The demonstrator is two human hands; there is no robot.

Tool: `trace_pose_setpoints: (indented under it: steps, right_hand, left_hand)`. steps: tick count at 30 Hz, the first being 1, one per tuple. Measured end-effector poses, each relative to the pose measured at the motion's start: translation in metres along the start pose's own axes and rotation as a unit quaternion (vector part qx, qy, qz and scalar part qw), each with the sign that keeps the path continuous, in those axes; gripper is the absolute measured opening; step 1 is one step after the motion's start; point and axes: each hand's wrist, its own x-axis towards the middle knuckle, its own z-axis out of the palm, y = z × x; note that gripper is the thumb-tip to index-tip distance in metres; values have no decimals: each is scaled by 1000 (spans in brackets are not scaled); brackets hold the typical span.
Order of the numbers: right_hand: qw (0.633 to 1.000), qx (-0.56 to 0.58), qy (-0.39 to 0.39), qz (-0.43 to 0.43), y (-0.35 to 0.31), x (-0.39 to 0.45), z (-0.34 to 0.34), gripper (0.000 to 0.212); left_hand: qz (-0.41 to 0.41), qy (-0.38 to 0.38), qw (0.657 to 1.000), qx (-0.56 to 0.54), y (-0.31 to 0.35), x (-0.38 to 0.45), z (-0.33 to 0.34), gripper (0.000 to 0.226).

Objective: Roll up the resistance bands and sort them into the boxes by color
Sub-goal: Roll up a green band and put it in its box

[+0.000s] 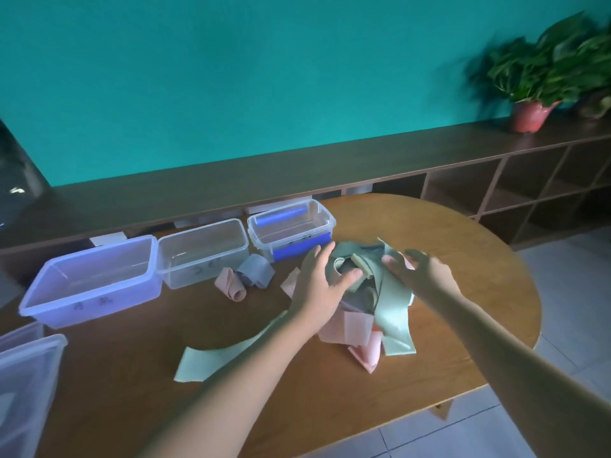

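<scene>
On the band pile (370, 292), left hand (322, 282) presses spread; right hand (418, 276) touches, fingers loose.

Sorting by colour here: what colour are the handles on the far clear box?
Blue, on the far clear plastic box's handles, seen in the head view.

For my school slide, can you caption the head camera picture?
Both hands dig into a pile of bands beside empty boxes on a table.
</scene>
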Motion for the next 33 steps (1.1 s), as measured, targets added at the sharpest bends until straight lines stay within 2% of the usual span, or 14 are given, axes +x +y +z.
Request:
trace_pose_setpoints:
  steps: [3,6,8,12,16,20,22,25,28,33]
  right_hand:
    - [996,-52,63,-37,-21,-24,-5,73]
    - [986,-44,115,-116,-52,-56,-2,61]
    - [978,-18,118,-173,-75,-81,8,53]
    - [961,36,61,-267,-116,-123,51,45]
    - [954,50,-3,-297,-129,-141,109,38]
    - [957,34,-42,-285,-102,-147,158,50]
    - [957,16,-61,-284,-85,-149,171,51]
    - [945,-50,-51,-320,-77,-153,179,56]
    - [940,-61,-45,-333,-79,-154,180,58]
    - [942,-73,-78,-319,-77,-154,176,68]
  left_hand:
    - [-2,6,1000,10,-3,-21,-33,74]
    - [-4,33,999,39,-13,-50,-68,63]
    - [-21,43,996,81,-28,-72,-91,58]
    - [-47,47,990,124,-62,-114,-129,52]
    - [-78,77,972,210,-95,-140,-152,51]
    - [-73,147,951,264,-126,-163,-152,30]
    - [-55,179,951,244,-137,-170,-154,25]
    - [-69,189,962,185,-139,-179,-166,34]
    - [-67,223,961,147,-140,-189,-175,41]
    - [-127,265,954,48,-134,-202,-176,45]
